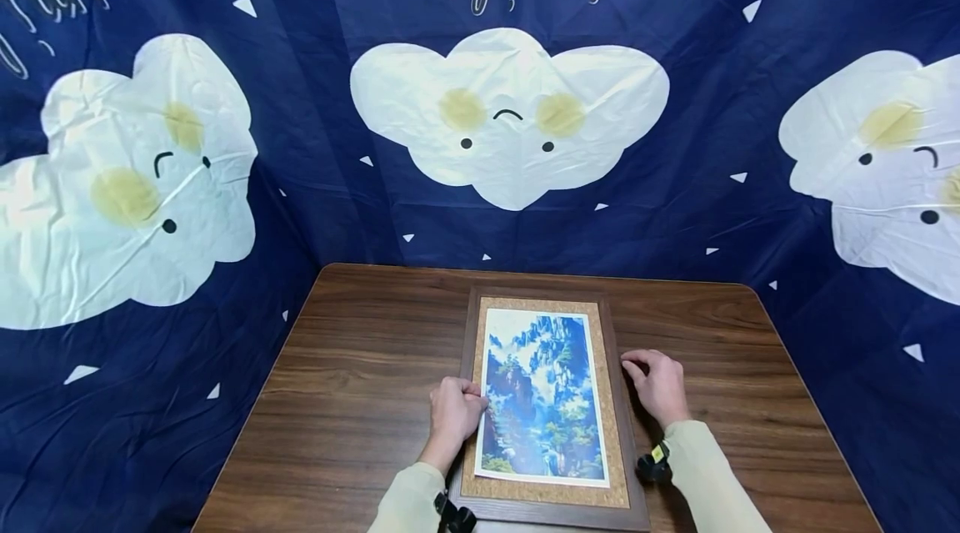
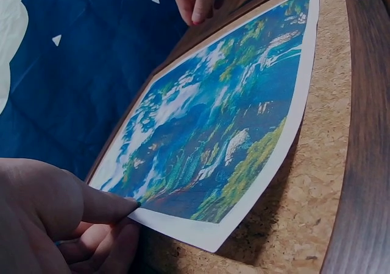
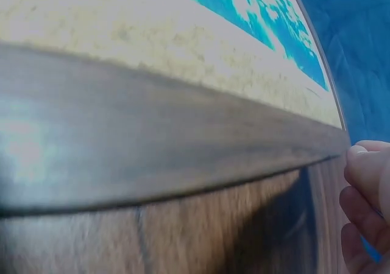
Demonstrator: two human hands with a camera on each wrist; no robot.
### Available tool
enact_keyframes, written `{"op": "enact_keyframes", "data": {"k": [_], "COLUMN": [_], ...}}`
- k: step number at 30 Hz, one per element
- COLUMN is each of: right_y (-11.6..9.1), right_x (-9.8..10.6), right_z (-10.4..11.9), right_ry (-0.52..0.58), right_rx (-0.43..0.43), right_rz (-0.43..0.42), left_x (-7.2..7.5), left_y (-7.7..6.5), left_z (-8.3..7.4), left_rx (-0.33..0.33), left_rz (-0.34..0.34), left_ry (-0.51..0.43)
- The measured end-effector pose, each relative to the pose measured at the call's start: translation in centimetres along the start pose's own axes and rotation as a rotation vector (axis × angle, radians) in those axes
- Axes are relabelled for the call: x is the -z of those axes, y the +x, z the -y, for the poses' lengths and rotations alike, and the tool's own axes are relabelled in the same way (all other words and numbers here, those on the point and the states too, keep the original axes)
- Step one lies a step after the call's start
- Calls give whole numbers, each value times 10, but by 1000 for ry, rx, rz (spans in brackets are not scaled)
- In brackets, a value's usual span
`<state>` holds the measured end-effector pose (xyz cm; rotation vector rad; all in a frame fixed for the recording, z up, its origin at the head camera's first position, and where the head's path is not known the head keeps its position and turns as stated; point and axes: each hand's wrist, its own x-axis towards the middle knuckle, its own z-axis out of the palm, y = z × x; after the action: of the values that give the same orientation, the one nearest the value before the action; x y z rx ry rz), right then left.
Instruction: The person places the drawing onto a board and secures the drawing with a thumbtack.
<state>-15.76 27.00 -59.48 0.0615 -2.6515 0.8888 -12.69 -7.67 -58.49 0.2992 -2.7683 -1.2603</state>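
A printed landscape picture (image 1: 543,391) with blue mountains and a white border lies over a cork board (image 1: 543,494) in a brown wooden frame (image 1: 617,387). My left hand (image 1: 455,414) pinches the print's left edge between thumb and fingers. In the left wrist view the near corner of the print (image 2: 213,134) curls up off the cork, with a shadow under it. My right hand (image 1: 658,387) is just beyond the frame's right side, fingers curled and thumb meeting forefinger; nothing shows between them. Its fingertips (image 3: 359,155) appear close by the frame's outer edge in the right wrist view.
The framed board rests on a brown wood-grain table (image 1: 360,366), with tabletop on both sides of it. Dark blue cloth (image 1: 300,183) printed with white clouds (image 1: 510,116) hangs behind and at both sides. Each wrist carries a small black camera (image 1: 655,466).
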Motion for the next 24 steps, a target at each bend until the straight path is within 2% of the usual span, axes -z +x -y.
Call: {"op": "enact_keyframes", "data": {"k": [12, 24], "right_y": [16, 24], "right_x": [-14, -30], "right_z": [19, 33], "right_ry": [78, 122], "right_rx": [-38, -44], "right_rz": [57, 91], "left_x": [-1, -2], "left_y": [0, -1], "left_z": [2, 4], "left_rx": [28, 8], "left_rz": [12, 0], "left_ry": [-11, -17]}}
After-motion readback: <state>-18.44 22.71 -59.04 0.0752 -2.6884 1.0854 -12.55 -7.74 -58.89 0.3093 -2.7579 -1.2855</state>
